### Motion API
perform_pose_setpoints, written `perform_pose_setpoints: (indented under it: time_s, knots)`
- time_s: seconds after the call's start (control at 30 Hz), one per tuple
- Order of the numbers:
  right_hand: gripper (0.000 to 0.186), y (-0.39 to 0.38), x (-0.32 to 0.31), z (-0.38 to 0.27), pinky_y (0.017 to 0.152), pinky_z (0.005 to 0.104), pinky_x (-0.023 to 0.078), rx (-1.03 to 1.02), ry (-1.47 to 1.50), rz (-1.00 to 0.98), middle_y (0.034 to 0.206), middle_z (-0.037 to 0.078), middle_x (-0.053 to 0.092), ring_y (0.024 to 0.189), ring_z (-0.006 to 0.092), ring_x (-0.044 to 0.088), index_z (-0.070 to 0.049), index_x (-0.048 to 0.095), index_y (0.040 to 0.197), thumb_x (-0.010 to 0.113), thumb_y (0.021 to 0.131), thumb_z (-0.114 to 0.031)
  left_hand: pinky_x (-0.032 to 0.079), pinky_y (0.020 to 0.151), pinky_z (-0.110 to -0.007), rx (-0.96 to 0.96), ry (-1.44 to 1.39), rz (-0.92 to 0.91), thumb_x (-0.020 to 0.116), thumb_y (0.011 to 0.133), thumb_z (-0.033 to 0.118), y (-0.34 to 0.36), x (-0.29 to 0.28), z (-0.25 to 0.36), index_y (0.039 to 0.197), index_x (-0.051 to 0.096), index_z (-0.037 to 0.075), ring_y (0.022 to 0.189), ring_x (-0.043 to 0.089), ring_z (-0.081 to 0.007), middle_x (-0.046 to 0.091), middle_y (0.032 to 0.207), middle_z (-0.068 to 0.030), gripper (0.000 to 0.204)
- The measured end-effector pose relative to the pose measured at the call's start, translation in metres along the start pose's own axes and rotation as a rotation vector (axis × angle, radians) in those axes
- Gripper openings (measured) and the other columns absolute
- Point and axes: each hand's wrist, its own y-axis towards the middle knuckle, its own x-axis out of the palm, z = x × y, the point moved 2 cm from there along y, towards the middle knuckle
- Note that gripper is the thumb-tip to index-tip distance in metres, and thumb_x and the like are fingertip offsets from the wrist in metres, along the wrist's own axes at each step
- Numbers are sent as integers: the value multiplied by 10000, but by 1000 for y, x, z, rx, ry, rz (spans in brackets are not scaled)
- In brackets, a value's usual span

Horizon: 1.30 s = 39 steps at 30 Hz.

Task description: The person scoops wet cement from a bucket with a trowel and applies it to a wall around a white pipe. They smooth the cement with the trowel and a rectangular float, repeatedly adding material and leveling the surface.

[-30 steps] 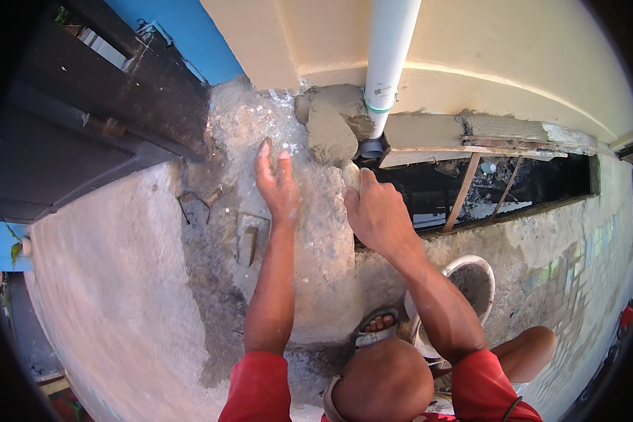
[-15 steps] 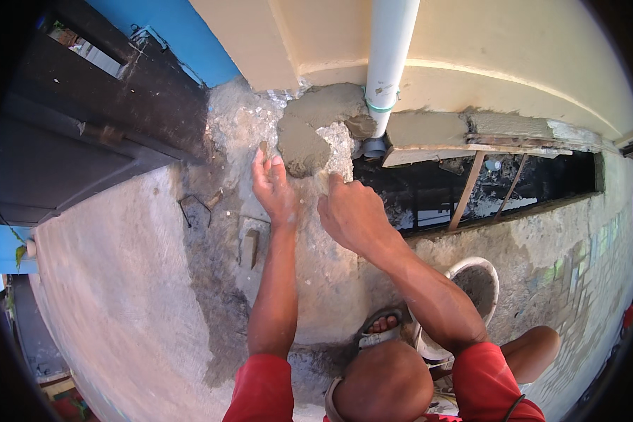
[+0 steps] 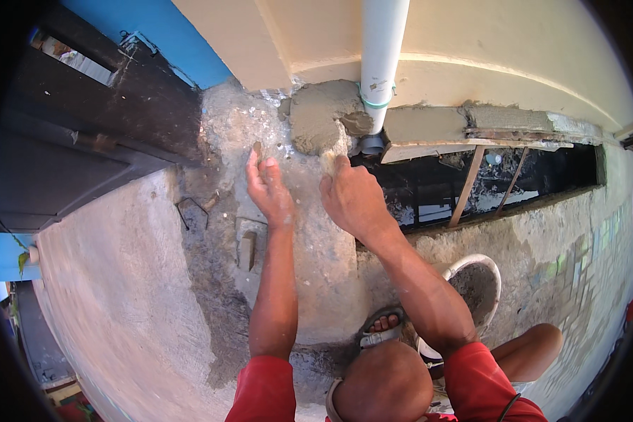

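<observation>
My right hand (image 3: 353, 197) is closed on the pale handle (image 3: 329, 160) of a trowel, whose blade is hidden at the wet grey mortar (image 3: 323, 112) piled against the wall beside a white vertical pipe (image 3: 379, 56). My left hand (image 3: 271, 191) is open just left of it, fingers slightly curled and pointing up, with grey mortar at the fingertips. A small block in a trowel-shaped pale patch (image 3: 247, 251) lies below my left hand on the rough concrete.
An open drain (image 3: 429, 183) with wooden struts (image 3: 465, 186) runs right of my hands. A bucket of mortar (image 3: 471, 288) stands beside my right forearm. A dark gate (image 3: 77, 141) is at left, a cream wall (image 3: 499, 42) ahead. My sandalled foot (image 3: 381, 328) is below.
My right hand and the trowel have moved left, and the mortar lump has been pressed and spread into the pile. My left hand has shifted slightly left.
</observation>
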Motion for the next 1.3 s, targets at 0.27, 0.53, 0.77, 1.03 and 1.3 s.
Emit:
perform_pose_setpoints:
  time_s: [0.27, 0.53, 0.77, 1.03, 1.3]
  knots:
    - [376, -49, -13, -8, 684, 524, 550, -63, -46, -134, 753, 307, 650, 722, 475, 667, 135, 522, 1091, 547, 902, -190, 390, 1050, -368, -40, -212, 177, 457, 1032, 275, -2, -7, -2, 1338, 444, -90, 1198, 499, -224, 533, 1297, -160, 476]
    - [345, -7, -37, 23, 715, 539, 538, 128, 10, 8, 763, 340, 639, 770, 500, 657, 147, 517, 1015, 537, 911, -181, 377, 1071, -377, 20, -137, 87, 439, 1034, 334, 2, -7, -5, 1346, 417, -104, 1239, 489, -232, 524, 1330, -185, 539]
    - [320, -1, -27, 17, 725, 547, 529, 166, 30, 39, 761, 346, 636, 767, 514, 650, 148, 510, 973, 513, 920, -168, 376, 1069, -373, 47, -93, 101, 447, 1030, 321, 0, -5, -2, 1310, 460, -92, 1224, 495, -223, 546, 1306, -175, 499]
    - [326, -9, 0, 18, 734, 558, 505, 139, 56, 182, 839, 344, 634, 809, 506, 640, 144, 458, 1068, 512, 932, -148, 383, 1061, -372, 68, -98, 82, 447, 1029, 309, 1, -4, -2, 1303, 468, -93, 1214, 501, -223, 550, 1306, -169, 487]
    - [340, -2, -6, 5, 764, 555, 508, 207, 189, 26, 848, 358, 636, 824, 522, 638, 150, 438, 1101, 503, 931, -138, 380, 1064, -375, 89, -77, 77, 438, 1028, 288, 0, -4, 4, 1289, 505, -82, 1220, 500, -232, 548, 1312, -166, 458]
